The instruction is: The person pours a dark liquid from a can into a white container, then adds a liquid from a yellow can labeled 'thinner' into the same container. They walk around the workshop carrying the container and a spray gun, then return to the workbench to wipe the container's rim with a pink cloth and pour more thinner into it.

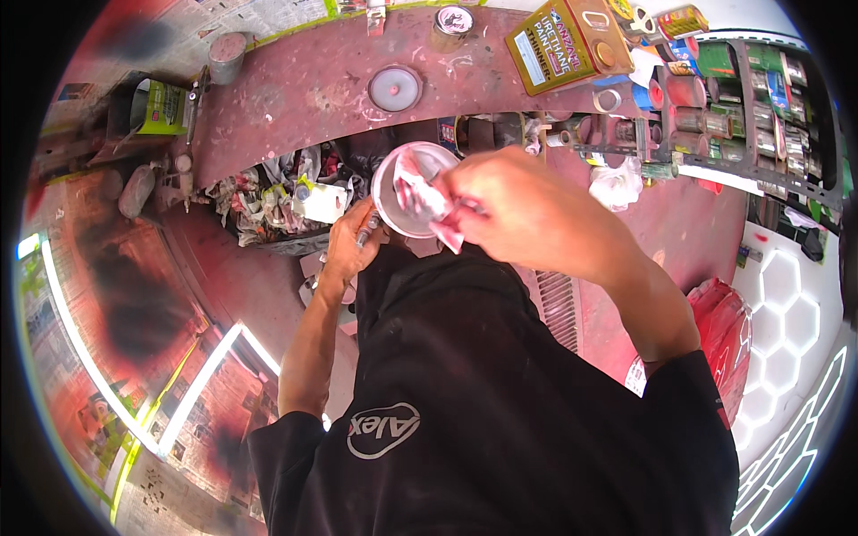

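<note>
My left hand is closed around the metal body of a spray gun, mostly hidden by the fingers and the cup. Its round pale cup has no lid and faces up toward me. My right hand pinches a crumpled white rag stained red and pink. Part of the rag lies inside the cup; a corner hangs over the near rim. Beyond my hands, a round grey lid with a small pink knob rests on the paint-stained bench.
A gold rectangular thinner tin and a paint-smeared can stand on the bench. Below its edge, a bin holds crumpled, stained paper. Racks of cans fill the right. A red glossy panel stands at my right.
</note>
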### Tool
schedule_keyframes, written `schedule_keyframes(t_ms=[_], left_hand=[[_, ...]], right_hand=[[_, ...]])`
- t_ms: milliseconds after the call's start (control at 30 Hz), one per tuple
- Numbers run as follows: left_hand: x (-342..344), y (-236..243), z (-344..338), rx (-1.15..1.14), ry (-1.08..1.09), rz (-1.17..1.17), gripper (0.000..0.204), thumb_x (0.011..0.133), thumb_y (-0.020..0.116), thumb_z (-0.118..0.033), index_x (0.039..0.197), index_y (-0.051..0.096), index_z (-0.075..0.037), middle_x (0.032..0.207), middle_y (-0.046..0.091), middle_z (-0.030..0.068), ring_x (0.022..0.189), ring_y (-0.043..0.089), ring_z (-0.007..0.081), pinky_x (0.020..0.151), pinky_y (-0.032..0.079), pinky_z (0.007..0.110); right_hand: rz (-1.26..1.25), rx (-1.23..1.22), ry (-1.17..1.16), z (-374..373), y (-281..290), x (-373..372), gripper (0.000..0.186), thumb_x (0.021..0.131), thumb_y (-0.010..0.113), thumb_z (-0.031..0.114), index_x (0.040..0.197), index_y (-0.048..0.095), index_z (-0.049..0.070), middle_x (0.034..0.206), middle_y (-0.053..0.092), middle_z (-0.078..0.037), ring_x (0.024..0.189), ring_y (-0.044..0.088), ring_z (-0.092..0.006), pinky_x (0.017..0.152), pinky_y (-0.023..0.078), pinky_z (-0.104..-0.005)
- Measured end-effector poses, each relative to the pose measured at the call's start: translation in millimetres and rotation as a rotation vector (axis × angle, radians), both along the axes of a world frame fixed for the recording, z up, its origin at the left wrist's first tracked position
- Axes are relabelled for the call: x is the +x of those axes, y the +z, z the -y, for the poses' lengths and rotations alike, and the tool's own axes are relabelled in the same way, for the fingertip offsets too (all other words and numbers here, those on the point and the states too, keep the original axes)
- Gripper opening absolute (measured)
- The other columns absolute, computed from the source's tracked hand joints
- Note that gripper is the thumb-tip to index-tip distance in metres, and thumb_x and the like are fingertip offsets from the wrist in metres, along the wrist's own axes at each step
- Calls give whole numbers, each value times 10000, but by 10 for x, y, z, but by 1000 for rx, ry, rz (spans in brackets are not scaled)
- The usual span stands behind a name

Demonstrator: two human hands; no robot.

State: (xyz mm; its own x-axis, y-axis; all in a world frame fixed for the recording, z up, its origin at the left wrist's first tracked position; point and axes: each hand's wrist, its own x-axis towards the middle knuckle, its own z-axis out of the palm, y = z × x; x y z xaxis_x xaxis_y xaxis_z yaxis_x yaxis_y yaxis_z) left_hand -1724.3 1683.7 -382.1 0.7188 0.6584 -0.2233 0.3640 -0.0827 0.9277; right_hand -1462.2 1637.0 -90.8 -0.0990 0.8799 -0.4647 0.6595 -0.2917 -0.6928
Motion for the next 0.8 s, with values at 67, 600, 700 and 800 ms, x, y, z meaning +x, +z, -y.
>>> schedule_keyframes(t_ms=[67, 600, 700, 800], left_hand=[[-11, 5, 8, 47, 43, 48, 498, 785, 608, -6, 1281, 636, -32, 1107, 696, 216, 997, 688, 430, 870, 551, 425], [170, 258, -5, 460, -37, -158, 543, 801, 688, -103, 1328, 618, 9, 1222, 698, 200, 1050, 698, 390, 883, 576, 457], [165, 240, 23, 435, -36, -159, 518, 819, 675, -118, 1323, 627, -6, 1223, 696, 199, 1041, 697, 395, 879, 575, 460], [149, 182, 45, 397, -5, -158, 501, 828, 655, -115, 1320, 635, -28, 1223, 696, 204, 1045, 692, 408, 894, 569, 464]], right_hand=[[27, 180, -138, 29, 116, 47, 129, 850, 641, 11, 968, 675, -29, 884, 692, -241, 903, 665, -435, 782, 530, -496], [282, -75, 535, -126, -1346, -104, 205, 783, 728, 82, 964, 694, -7, 916, 702, -217, 859, 691, -386, 730, 551, -441], [88, -168, 169, 72, -1190, -64, 172, 823, 678, 67, 975, 693, -11, 913, 701, -250, 894, 680, -416, 787, 544, -464], [-84, -63, 134, 193, -995, 74, 187, 844, 627, -12, 1024, 675, 7, 880, 666, -251, 875, 650, -443, 773, 512, -480]])
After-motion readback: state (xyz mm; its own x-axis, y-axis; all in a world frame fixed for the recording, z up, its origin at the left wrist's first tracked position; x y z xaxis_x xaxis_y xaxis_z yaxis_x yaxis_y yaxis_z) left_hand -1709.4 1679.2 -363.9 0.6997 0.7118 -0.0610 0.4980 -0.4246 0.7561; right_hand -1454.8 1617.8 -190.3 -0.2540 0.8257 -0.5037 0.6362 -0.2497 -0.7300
